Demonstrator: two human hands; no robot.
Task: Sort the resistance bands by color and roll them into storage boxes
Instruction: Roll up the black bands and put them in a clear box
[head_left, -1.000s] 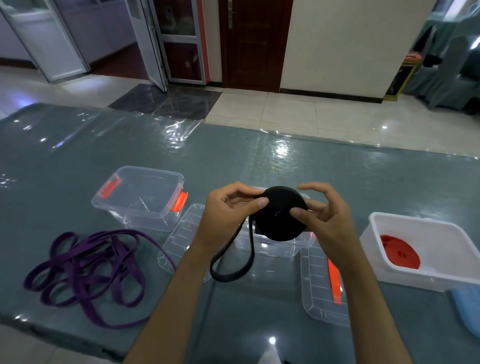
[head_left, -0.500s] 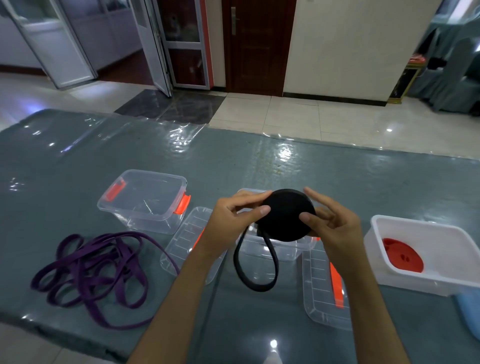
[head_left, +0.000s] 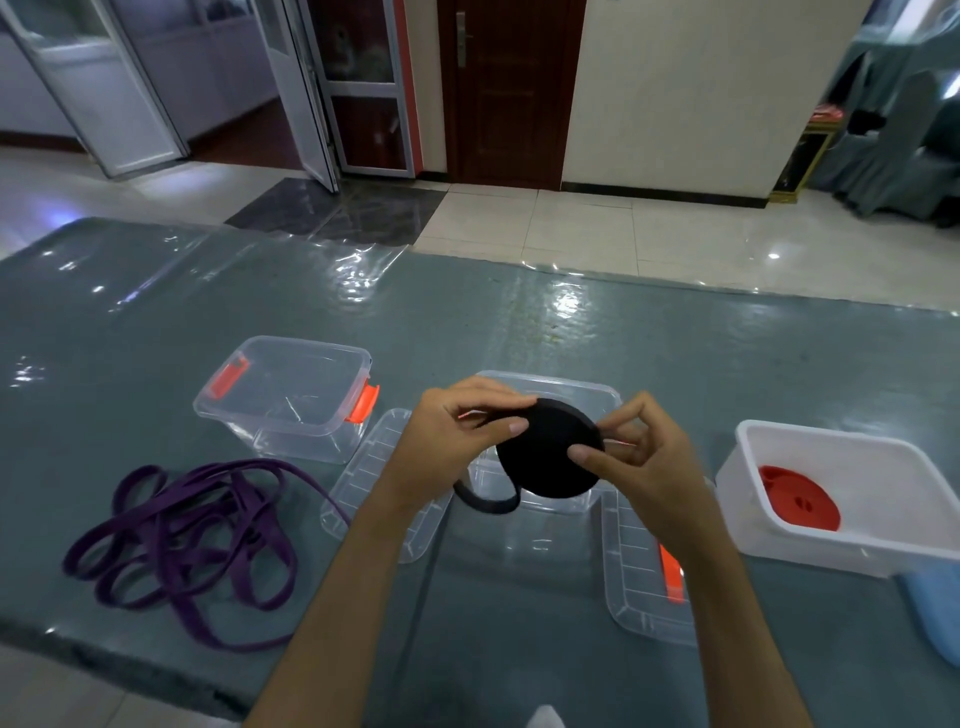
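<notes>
Left hand (head_left: 447, 441) and right hand (head_left: 636, 457) pinching black band roll (head_left: 550, 449), clear box (head_left: 550, 384) behind mostly hidden

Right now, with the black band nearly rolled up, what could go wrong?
1. The flat black rolled band is pinched only at its rim by the left hand and right hand; it could spring loose.
2. Its short loose tail might snag the clear box rim below.

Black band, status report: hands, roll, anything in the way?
Left hand and right hand both grip the black band roll. Short tail left unrolled. Held over the middle clear box. Nothing blocking.
</notes>
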